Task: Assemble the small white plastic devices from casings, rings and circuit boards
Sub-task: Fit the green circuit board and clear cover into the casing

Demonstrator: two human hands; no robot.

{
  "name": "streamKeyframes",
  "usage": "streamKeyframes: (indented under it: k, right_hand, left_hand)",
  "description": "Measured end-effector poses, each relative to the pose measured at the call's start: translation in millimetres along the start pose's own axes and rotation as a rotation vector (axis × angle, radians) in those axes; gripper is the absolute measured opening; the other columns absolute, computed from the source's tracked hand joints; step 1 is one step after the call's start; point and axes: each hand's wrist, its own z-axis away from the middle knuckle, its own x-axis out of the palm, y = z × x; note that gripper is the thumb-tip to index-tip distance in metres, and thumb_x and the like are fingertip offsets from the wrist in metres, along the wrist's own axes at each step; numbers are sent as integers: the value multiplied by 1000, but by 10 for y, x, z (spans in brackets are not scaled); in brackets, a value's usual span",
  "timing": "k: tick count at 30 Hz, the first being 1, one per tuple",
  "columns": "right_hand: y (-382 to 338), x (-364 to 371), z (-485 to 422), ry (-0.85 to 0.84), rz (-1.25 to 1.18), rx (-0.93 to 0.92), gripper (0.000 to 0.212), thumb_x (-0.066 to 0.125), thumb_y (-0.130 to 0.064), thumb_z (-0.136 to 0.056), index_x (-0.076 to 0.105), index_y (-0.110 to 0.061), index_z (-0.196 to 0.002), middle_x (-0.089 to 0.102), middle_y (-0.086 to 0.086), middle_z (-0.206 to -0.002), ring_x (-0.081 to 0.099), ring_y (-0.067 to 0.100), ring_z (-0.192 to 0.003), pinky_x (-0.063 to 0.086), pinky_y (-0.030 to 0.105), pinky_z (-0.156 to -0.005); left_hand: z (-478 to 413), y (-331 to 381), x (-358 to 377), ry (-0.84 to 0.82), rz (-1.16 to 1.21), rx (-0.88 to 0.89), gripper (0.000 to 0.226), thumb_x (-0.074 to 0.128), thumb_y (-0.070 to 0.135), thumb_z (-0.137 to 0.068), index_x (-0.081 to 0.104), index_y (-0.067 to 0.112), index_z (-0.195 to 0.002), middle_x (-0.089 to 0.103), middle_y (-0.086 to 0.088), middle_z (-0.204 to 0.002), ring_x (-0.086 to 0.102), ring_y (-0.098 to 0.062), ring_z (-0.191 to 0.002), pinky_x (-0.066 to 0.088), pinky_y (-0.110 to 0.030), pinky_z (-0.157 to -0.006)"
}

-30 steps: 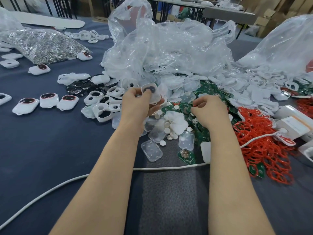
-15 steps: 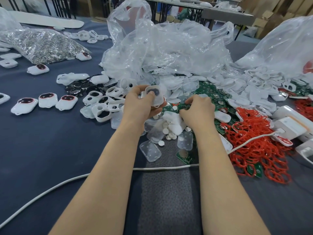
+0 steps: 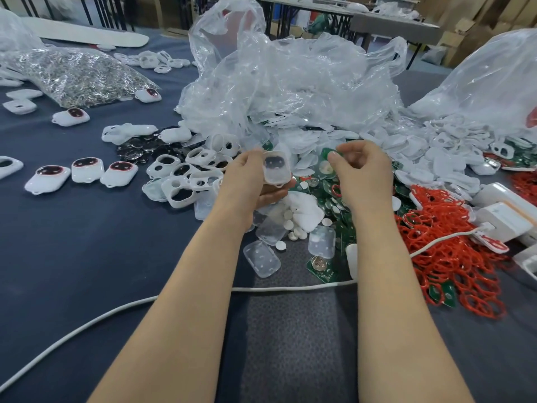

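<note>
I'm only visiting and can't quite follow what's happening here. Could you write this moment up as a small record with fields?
left hand: holds a white casing, its dark window facing the camera
right hand: pinches a green circuit board beside the casing
stage: board not yet in the casing
parts at the right: pile of red rings
parts at the left: empty casing frames
likely finished: three closed devices in a row on the blue cloth
</note>
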Motion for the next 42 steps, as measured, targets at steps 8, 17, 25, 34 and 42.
streamKeyframes:
  k: [8, 17, 25, 34, 42]
  right_hand:
    - [-125, 9, 68, -190, -337, 57, 15, 67, -7, -87, 66, -19, -78, 67, -11, -58, 60, 1, -54, 49, 13, -57]
    - [-139, 33, 74, -297, -253, -32, 19, 67, -10, -87, 65, -25, -76, 64, -6, -73, 56, 3, -68, 46, 11, -64]
    - [-129, 92, 91, -387, -144, -45, 17, 65, -11, -88, 64, -23, -77, 63, 7, -78, 55, 10, -71, 45, 12, -63]
    - [-98, 106, 75, -420, -75, -68, 16, 63, -13, -90, 65, -24, -78, 57, 11, -75, 50, 13, -69, 42, 13, -60]
    - [-97, 113, 85, -418, -39, -110, 19, 64, -13, -89, 64, -27, -76, 54, 1, -67, 45, 2, -56, 39, 7, -54]
  left_hand:
    - [-3, -18, 20, -53, -59, -25, 27, 39, 34, -102, 59, 19, -90, 73, -12, -86, 72, -25, -62, 59, -28, -54]
    - [7, -21, 25, -115, -141, -23, 32, 36, 36, -103, 61, 18, -93, 74, -6, -72, 72, -25, -63, 59, -29, -56]
    - [4, -42, 22, -133, -173, -24, 36, 35, 40, -103, 62, 18, -95, 75, -10, -80, 73, -27, -69, 58, -28, -57]
    - [-18, -53, 25, -144, -215, -18, 37, 35, 40, -103, 62, 16, -98, 75, -14, -89, 74, -29, -75, 60, -29, -61]
    - [-17, -56, 20, -150, -224, -22, 37, 35, 41, -103, 62, 15, -99, 74, -16, -91, 73, -29, -74, 60, -30, -61]
